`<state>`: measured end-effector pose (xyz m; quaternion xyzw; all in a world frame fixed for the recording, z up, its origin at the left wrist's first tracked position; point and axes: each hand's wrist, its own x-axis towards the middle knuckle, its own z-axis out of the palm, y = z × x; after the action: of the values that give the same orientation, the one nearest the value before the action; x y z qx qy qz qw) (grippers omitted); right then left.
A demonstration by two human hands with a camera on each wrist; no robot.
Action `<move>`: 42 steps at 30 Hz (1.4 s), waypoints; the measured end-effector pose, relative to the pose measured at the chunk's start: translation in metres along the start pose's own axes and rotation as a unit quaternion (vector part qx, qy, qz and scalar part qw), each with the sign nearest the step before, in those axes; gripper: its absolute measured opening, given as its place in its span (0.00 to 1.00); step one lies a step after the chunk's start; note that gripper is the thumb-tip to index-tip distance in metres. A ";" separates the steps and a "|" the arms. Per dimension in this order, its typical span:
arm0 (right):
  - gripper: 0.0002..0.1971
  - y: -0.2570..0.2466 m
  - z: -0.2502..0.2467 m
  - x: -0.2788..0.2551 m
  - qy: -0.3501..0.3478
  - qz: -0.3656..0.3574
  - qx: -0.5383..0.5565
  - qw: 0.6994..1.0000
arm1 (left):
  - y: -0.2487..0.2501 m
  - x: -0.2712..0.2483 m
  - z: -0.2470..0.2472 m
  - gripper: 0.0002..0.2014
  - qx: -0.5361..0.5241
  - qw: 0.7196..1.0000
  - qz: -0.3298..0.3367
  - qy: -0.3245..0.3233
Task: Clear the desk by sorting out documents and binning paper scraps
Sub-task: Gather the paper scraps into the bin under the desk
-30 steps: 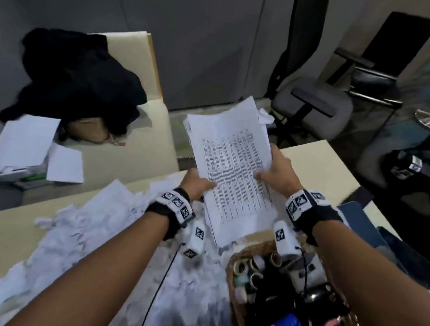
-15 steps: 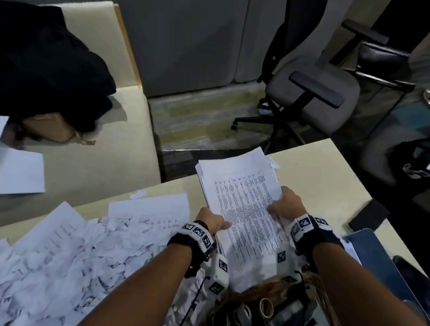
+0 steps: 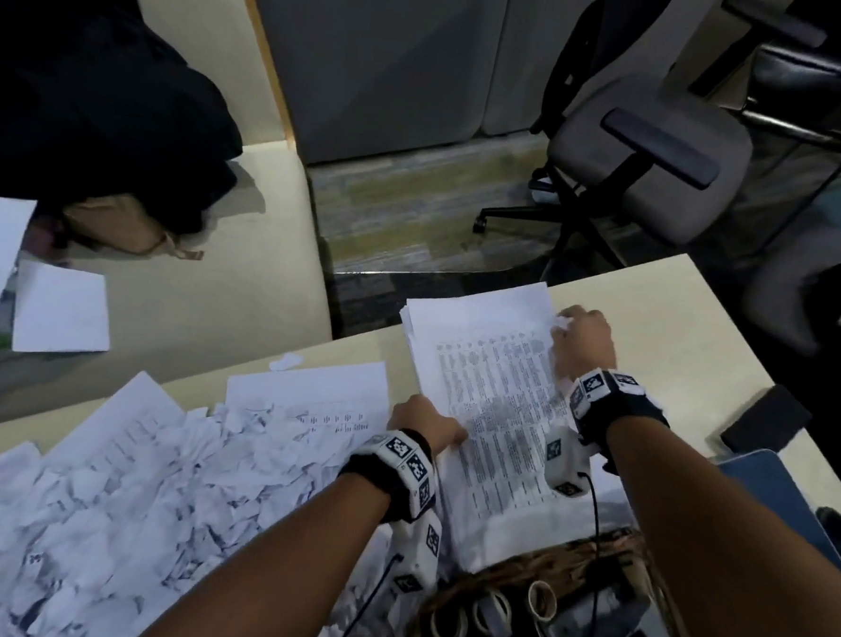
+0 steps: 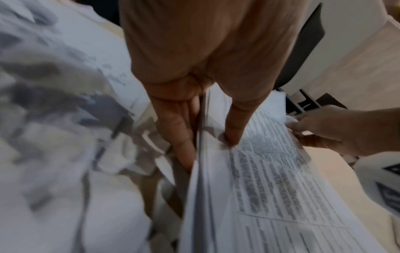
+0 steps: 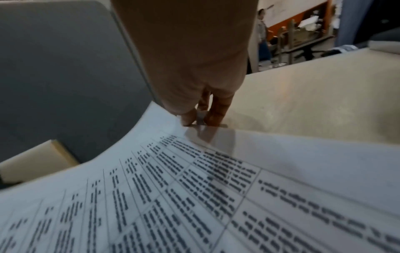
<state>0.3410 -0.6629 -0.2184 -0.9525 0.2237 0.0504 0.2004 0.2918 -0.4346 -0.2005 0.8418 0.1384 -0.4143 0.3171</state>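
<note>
I am holding the stack of printed documents [image 3: 490, 396] over the cream desk [image 3: 673, 333] with both hands. My left hand [image 3: 422, 424] is pinching its left edge, thumb on top, fingers [image 4: 179, 137] underneath. My right hand [image 3: 582, 340] is gripping the far right edge, thumb and fingers [image 5: 216, 113] closed on the sheets; a small white scrap seems caught there too, though blurred. Torn paper scraps [image 3: 125, 522] are lying heaped on the desk to my left.

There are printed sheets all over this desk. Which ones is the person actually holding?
The stack of table-printed pages at the desk's far edge: left hand and right hand pinch its sides. The other sheet lies untouched beside the scraps.
</note>
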 end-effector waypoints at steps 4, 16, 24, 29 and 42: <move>0.12 0.000 -0.017 -0.014 0.106 0.103 0.073 0.986 | -0.010 -0.011 -0.018 0.22 -0.034 0.999 0.022 -0.033; 0.16 -0.162 0.022 -0.165 -0.348 -0.197 0.080 0.913 | -0.110 -0.075 -0.117 0.10 -0.122 0.985 0.083 0.091; 0.17 -0.179 0.054 -0.144 -0.220 -0.188 -0.033 0.957 | -0.192 -0.066 -0.179 0.06 -0.023 0.968 0.133 0.211; 0.28 -0.188 0.075 -0.125 -0.250 -0.246 -0.082 0.933 | -0.229 -0.039 -0.207 0.07 0.005 0.964 0.106 0.242; 0.37 -0.250 0.120 -0.133 -0.183 -0.332 -0.206 0.902 | -0.297 0.006 -0.260 0.31 0.238 0.940 -0.010 0.243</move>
<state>0.3326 -0.3557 -0.2137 -0.9656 -0.1613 0.1994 0.0419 0.3074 -0.0407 -0.2115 0.9663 0.1165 -0.2215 0.0602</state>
